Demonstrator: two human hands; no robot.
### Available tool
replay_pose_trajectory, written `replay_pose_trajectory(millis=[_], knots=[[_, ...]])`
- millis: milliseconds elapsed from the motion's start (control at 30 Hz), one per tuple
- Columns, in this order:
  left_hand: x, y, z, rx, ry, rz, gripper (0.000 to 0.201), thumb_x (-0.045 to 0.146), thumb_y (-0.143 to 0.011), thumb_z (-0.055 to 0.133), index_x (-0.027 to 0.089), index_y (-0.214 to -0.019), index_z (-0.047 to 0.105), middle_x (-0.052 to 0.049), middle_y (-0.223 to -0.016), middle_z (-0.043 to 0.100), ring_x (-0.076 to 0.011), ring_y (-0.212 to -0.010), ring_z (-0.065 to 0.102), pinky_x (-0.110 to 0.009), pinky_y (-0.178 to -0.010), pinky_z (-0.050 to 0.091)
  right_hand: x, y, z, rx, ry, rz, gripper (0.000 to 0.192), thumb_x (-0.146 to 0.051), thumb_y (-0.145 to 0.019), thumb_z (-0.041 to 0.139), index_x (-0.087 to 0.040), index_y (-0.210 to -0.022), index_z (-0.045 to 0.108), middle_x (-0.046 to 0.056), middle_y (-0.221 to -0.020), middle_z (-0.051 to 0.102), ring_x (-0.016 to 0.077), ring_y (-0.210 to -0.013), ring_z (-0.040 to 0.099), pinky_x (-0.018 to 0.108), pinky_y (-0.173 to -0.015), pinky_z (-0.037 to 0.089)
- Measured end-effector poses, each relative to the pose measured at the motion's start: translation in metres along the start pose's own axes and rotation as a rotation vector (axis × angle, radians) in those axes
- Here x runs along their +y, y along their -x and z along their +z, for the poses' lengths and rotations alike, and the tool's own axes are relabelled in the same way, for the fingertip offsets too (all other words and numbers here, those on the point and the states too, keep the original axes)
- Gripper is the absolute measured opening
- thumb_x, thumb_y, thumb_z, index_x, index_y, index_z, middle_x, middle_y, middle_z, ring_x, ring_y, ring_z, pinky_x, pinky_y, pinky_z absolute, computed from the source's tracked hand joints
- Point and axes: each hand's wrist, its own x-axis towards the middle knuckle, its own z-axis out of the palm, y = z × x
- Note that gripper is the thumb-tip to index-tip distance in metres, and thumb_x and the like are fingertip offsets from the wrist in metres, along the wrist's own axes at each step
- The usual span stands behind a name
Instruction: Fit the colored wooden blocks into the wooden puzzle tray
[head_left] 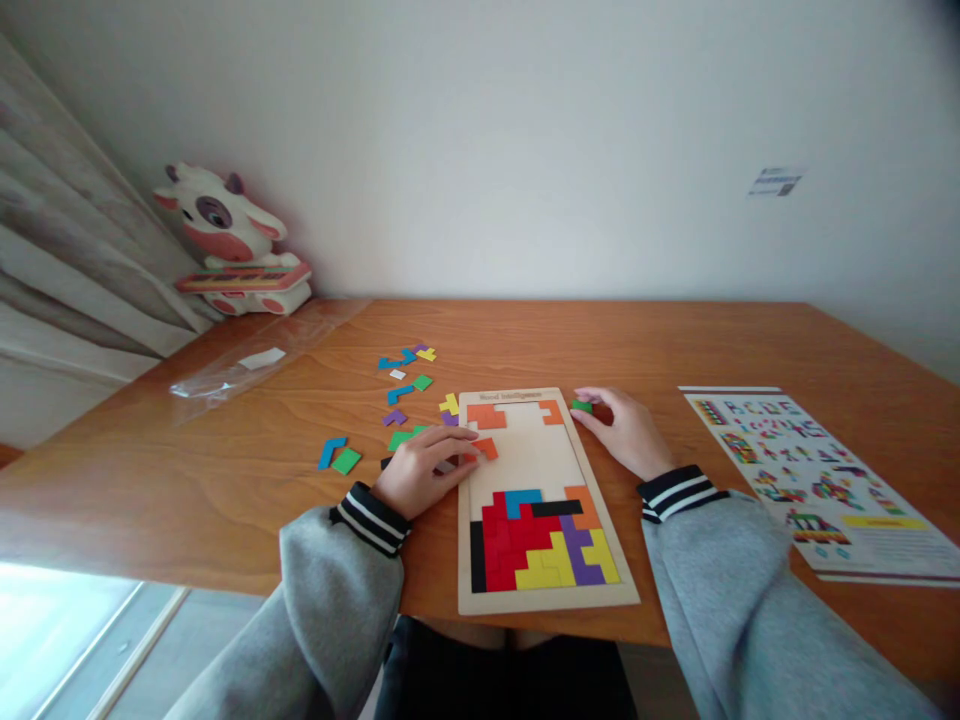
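A wooden puzzle board (pixel 525 460) lies on the table in front of me. Its lower part is filled with red (pixel 506 545), yellow, purple, blue, black and orange pieces. Two more orange pieces (pixel 486 416) sit along its upper edge, at the left and right corners. At the board's left rim, my left hand (pixel 427 468) has its thumb and fingertips closed on an orange puzzle piece (pixel 487 448). Just beyond the right rim, my right hand (pixel 622 432) pinches a green puzzle piece (pixel 582 406) close to the tabletop.
Loose blue, green (pixel 346 461), purple and yellow (pixel 448 404) pieces are scattered left of the board, some partly behind my left hand. A printed pattern sheet (pixel 825 480) lies at the right. Farther back left are a clear plastic bag (pixel 225 375) and a cow-shaped toy keyboard (pixel 240 245).
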Motion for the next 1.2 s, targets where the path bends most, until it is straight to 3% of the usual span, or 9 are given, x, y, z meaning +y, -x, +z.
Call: replay_pose_trajectory(millis=[267,433,533,667,833,1000,1067,1200], knots=[[0.003,-0.001,0.0,0.011,0.01,0.031,0.009,0.025,-0.093,0.064,0.021,-0.095,0.071,-0.008,-0.11,0.074,-0.0185,-0.099,0.072,-0.032,-0.088,0.06,-0.002,0.0,0.001,0.012,-0.026,0.01,0.031,-0.046,-0.09,0.061,-0.02,-0.103,0.07,0.011,-0.099,0.072,0.0248,-0.088,0.069,0.045,-0.082,0.057],[0.009,-0.005,0.0,0.11,-0.024,0.118,0.002,0.021,-0.091,0.067,0.02,-0.092,0.069,-0.007,-0.107,0.075,-0.0177,-0.097,0.072,-0.031,-0.086,0.06,-0.03,-0.001,-0.007,-0.006,-0.04,-0.086,0.025,-0.043,-0.093,0.058,-0.022,-0.098,0.071,0.009,-0.101,0.073,0.0262,-0.097,0.067,0.045,-0.09,0.053],[0.016,-0.008,-0.001,0.157,-0.056,0.176,0.003,0.021,-0.093,0.065,0.021,-0.095,0.068,-0.007,-0.107,0.075,-0.0174,-0.096,0.071,-0.032,-0.086,0.059,-0.057,0.001,-0.007,-0.193,-0.23,-0.066,0.027,-0.044,-0.095,0.057,-0.023,-0.103,0.07,0.006,-0.093,0.074,0.0205,-0.083,0.068,0.036,-0.074,0.056],[0.027,-0.01,-0.001,0.134,-0.084,0.212,0.007,0.022,-0.095,0.062,0.023,-0.099,0.067,-0.006,-0.11,0.074,-0.0181,-0.099,0.07,-0.034,-0.088,0.059,-0.082,0.008,0.003,-0.46,-0.46,0.01,0.039,-0.047,-0.091,0.063,-0.024,-0.122,0.065,0.006,-0.106,0.075,0.0191,-0.088,0.07,0.035,-0.077,0.059],[0.031,-0.013,0.006,0.097,-0.086,0.266,0.01,0.021,-0.095,0.061,0.023,-0.102,0.067,-0.006,-0.114,0.073,-0.0191,-0.104,0.068,-0.034,-0.091,0.058,-0.084,0.011,0.014,-0.519,-0.607,0.109,0.033,-0.047,-0.089,0.065,-0.023,-0.112,0.068,0.006,-0.1,0.076,0.0198,-0.088,0.071,0.036,-0.078,0.059],[-0.005,-0.022,-0.005,0.161,-0.143,0.017,0.023,0.014,-0.097,0.053,0.02,-0.116,0.065,-0.008,-0.119,0.072,-0.0195,-0.11,0.066,-0.037,-0.099,0.055,-0.07,0.005,0.011,-0.449,-0.532,0.192,0.035,-0.049,-0.089,0.063,-0.019,-0.107,0.068,0.007,-0.098,0.074,0.0204,-0.088,0.069,0.035,-0.078,0.056],[-0.029,-0.024,-0.014,0.1,-0.186,-0.067,0.037,0.007,-0.094,0.044,0.02,-0.123,0.064,-0.008,-0.121,0.071,-0.0204,-0.116,0.065,-0.039,-0.103,0.053,-0.065,0.003,0.01,-0.446,-0.502,0.213,0.037,-0.05,-0.09,0.061,-0.018,-0.108,0.067,0.008,-0.098,0.074,0.0206,-0.088,0.068,0.035,-0.077,0.054],[-0.065,-0.022,-0.025,-0.146,-0.223,0.001,0.054,-0.001,-0.083,0.04,0.019,-0.127,0.064,-0.006,-0.127,0.069,-0.0203,-0.127,0.059,-0.04,-0.109,0.05,-0.061,0.002,0.011,-0.429,-0.48,0.24,0.037,-0.05,-0.09,0.059,-0.019,-0.109,0.066,0.008,-0.098,0.073,0.0201,-0.084,0.066,0.034,-0.073,0.053]])
